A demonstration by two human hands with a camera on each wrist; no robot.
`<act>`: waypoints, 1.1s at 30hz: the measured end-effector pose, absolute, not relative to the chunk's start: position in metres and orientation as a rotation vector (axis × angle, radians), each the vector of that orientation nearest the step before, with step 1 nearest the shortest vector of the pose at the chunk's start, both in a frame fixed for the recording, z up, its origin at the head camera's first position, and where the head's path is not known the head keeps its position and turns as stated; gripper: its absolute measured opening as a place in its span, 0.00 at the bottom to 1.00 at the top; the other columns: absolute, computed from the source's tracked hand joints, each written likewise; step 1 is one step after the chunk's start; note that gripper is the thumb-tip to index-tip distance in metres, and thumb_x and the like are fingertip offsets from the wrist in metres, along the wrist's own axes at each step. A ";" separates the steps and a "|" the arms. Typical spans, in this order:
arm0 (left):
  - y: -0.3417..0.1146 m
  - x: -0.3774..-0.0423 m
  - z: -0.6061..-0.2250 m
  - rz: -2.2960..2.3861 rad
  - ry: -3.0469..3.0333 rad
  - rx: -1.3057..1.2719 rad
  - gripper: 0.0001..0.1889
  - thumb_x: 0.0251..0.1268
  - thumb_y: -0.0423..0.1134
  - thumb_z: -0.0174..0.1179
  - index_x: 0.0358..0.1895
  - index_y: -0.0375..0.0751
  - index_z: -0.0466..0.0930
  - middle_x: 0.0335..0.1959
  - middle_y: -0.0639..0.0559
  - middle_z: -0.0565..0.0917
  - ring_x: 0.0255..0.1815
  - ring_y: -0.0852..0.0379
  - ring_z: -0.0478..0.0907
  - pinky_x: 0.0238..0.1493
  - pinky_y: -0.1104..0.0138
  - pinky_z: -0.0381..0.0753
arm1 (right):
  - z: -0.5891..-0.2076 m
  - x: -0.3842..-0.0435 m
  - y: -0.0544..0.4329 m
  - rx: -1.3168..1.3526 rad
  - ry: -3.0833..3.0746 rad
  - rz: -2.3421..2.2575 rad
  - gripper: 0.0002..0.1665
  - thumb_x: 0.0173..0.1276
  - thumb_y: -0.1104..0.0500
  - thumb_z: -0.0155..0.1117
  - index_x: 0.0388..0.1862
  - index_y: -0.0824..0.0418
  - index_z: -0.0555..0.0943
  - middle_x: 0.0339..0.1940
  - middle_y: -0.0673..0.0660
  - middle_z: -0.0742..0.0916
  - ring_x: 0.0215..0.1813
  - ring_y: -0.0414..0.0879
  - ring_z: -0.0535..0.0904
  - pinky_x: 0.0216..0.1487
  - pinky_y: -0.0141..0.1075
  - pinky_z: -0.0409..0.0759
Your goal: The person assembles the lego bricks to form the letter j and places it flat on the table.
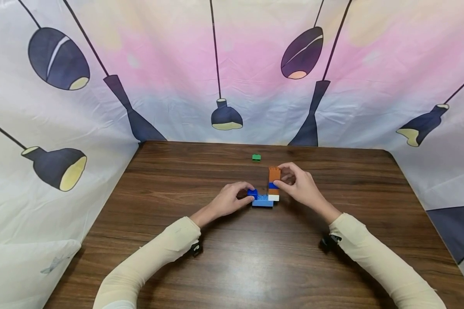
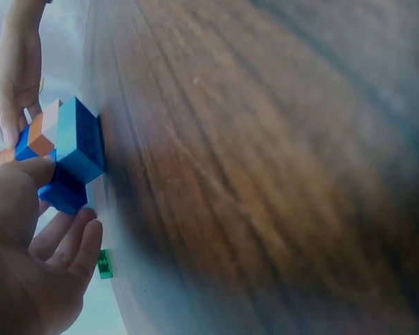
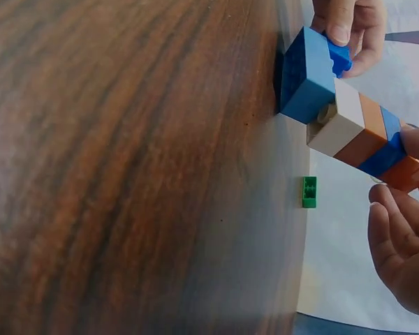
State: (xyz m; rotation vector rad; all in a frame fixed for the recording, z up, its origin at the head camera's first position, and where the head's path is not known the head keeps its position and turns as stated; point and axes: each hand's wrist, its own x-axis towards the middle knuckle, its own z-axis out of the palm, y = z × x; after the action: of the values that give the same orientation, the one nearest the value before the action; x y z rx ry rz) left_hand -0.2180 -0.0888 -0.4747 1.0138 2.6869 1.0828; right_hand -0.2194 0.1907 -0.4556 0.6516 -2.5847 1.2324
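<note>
My left hand (image 1: 229, 198) pinches a dark blue brick (image 1: 252, 194) between thumb and fingers. That brick sits on the left end of a long light blue brick (image 1: 262, 203). At its right end stands a tower: a white brick (image 1: 273, 198) at the bottom, then orange, a blue brick (image 1: 273, 186) and a taller orange part (image 1: 274, 174) on top. The right hand (image 1: 299, 185) grips the tower from the right, thumb near the blue layer. In the right wrist view the white brick (image 3: 336, 118) overhangs the light blue brick (image 3: 309, 77), whose underside shows.
A small green brick (image 1: 256, 157) lies apart on the wooden table (image 1: 232, 266), farther back than the hands. Behind the table's far edge hangs a cloth (image 1: 178, 56) printed with lamps. Dark wrist devices (image 1: 328, 242) sit below the sleeve cuffs.
</note>
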 end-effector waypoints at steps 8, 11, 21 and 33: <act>-0.087 -0.217 -0.474 1.059 2.714 1.023 0.18 0.70 0.46 0.68 0.57 0.43 0.82 0.53 0.51 0.85 0.49 0.59 0.82 0.51 0.64 0.81 | -0.456 -0.226 0.190 0.564 -2.653 1.299 0.27 0.70 0.52 0.73 0.63 0.57 0.77 0.55 0.59 0.88 0.44 0.49 0.87 0.38 0.44 0.80; -0.086 -0.217 -0.475 1.018 2.715 0.999 0.24 0.63 0.49 0.73 0.58 0.43 0.81 0.53 0.51 0.83 0.49 0.58 0.81 0.51 0.64 0.81 | -0.458 -0.228 0.189 0.517 -2.684 1.329 0.27 0.70 0.51 0.72 0.64 0.57 0.77 0.55 0.59 0.88 0.44 0.50 0.87 0.39 0.44 0.80; -0.085 -0.220 -0.476 0.968 2.727 0.956 0.26 0.64 0.50 0.72 0.60 0.42 0.79 0.51 0.51 0.82 0.49 0.57 0.80 0.51 0.63 0.81 | -0.463 -0.239 0.185 0.387 -2.779 1.390 0.29 0.72 0.49 0.69 0.68 0.57 0.76 0.61 0.60 0.86 0.51 0.53 0.84 0.50 0.51 0.81; -0.086 -0.226 -0.476 0.913 2.741 0.971 0.28 0.66 0.52 0.70 0.63 0.41 0.81 0.57 0.48 0.85 0.55 0.56 0.82 0.56 0.58 0.80 | -0.469 -0.246 0.183 0.349 -2.845 1.392 0.32 0.74 0.47 0.66 0.70 0.60 0.75 0.62 0.62 0.85 0.54 0.55 0.84 0.50 0.50 0.82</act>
State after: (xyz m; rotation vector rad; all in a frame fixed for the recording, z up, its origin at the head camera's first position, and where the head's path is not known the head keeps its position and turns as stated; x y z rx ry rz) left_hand -0.2259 -0.0864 -0.4757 0.9706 2.7412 0.9127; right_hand -0.2461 0.1830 -0.4691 0.3488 -2.8448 1.3925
